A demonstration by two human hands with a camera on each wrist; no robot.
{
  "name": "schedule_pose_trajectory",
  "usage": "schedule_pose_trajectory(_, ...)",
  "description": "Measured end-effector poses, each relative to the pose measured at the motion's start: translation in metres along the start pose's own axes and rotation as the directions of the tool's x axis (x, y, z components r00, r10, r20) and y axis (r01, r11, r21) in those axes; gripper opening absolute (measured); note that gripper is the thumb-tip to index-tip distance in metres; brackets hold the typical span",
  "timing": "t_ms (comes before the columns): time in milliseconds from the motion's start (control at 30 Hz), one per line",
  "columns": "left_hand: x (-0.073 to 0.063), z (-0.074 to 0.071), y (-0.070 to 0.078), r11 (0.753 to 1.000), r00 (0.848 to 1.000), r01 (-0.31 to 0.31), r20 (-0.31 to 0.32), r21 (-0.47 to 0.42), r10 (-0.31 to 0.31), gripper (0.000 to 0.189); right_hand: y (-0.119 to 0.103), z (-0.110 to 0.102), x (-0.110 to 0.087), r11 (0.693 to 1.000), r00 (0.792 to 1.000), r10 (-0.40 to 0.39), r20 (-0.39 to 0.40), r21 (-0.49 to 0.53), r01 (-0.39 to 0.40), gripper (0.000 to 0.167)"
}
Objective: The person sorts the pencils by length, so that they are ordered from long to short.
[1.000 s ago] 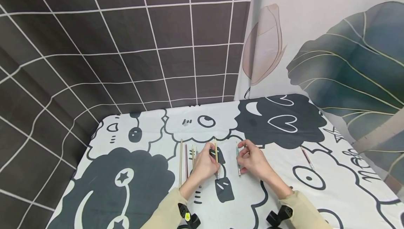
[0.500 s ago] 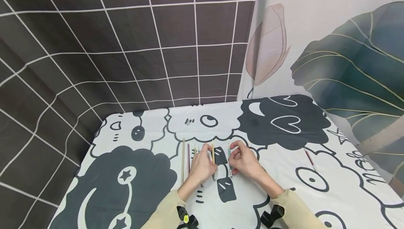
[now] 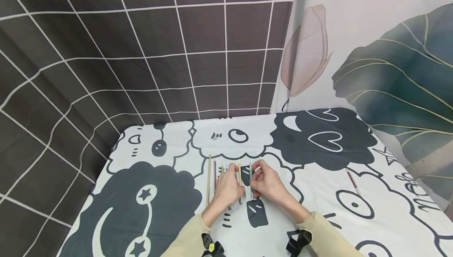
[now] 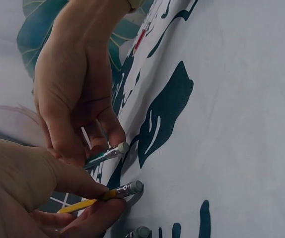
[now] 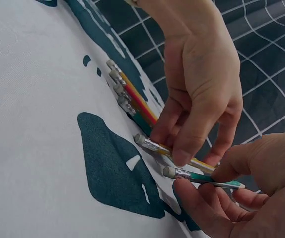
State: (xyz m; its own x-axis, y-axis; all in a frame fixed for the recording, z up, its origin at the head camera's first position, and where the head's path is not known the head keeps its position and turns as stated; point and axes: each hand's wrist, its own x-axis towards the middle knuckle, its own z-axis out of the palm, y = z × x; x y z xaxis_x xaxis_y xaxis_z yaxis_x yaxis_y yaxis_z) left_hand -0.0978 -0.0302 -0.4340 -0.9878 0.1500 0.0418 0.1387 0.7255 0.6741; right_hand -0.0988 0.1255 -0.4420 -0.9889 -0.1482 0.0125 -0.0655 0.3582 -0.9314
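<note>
In the head view my left hand (image 3: 228,186) pinches a yellow pencil (image 3: 240,169) between thumb and fingers. Its grey eraser end points toward me, and the left wrist view shows the yellow pencil (image 4: 78,206) gripped close below the metal band. Just to the right, my right hand (image 3: 268,182) pinches a teal pencil (image 3: 251,170), nearly parallel to the yellow one with a small gap between. In the right wrist view the teal pencil (image 5: 201,177) lies between thumb and fingers, eraser outward. Left of my left hand lie several more pencils, among them a red pencil (image 5: 138,100), partly hidden by that hand.
A lone dark red pencil (image 3: 352,181) lies far to the right on the cartoon-patterned cloth (image 3: 311,209). A dark gridded curtain (image 3: 177,52) hangs behind the table, and a leaf-printed curtain (image 3: 400,72) hangs at the right.
My right hand has moved left with the teal pencil, bringing it close beside the yellow one. My left hand stays near the row, still holding the yellow pencil. The head view has shifted slightly.
</note>
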Motion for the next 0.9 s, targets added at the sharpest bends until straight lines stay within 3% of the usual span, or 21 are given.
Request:
schedule_pose_trajectory(367,0.002,0.002,0.003,0.999,1.000,0.001,0.004,0.033,-0.001,0.051,-0.002,0.010,0.001,0.999,1.000,-0.027,0.000,-0.029,0.027,0.037)
schedule_pose_trajectory(900,0.000,0.002,0.006,0.992,0.999,-0.008,0.041,0.126,0.003,0.032,0.002,0.015,0.003,0.998,1.000,-0.017,-0.012,-0.062,0.016,0.035)
